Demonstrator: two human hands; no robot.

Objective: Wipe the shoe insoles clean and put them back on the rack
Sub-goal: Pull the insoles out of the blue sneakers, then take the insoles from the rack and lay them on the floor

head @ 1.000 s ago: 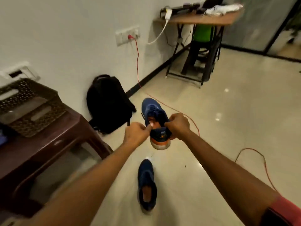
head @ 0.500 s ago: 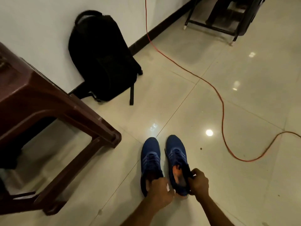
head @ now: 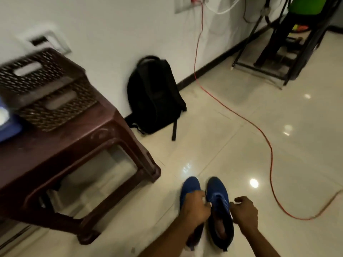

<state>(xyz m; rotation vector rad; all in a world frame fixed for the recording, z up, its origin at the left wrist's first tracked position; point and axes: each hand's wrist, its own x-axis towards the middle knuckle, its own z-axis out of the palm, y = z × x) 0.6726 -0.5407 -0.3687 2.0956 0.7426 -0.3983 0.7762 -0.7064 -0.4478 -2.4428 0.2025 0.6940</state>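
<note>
Two blue shoes stand side by side on the tiled floor at the bottom of the view. The left shoe (head: 189, 186) is partly covered by my left hand (head: 194, 208), whose fingers curl down over its opening and pinch near the tongue. The right shoe (head: 217, 193) shows its orange insole (head: 221, 230) inside the dark opening. My right hand (head: 244, 213) hovers just right of that shoe's collar with fingers loosely curled and nothing in them. No cloth and no rack are in view.
A brown plastic table (head: 104, 138) stands to the left, with a perforated brown basket (head: 48, 97) and a blue thing (head: 9, 127) on it. A black backpack (head: 154, 97) leans on the wall. A red cable (head: 267, 143) snakes across the floor. A black metal stand (head: 278, 52) is at top right.
The shoe that both hands held up a second ago now stands on the floor beside the other. My right hand has let go of its collar. The view has tilted up.
</note>
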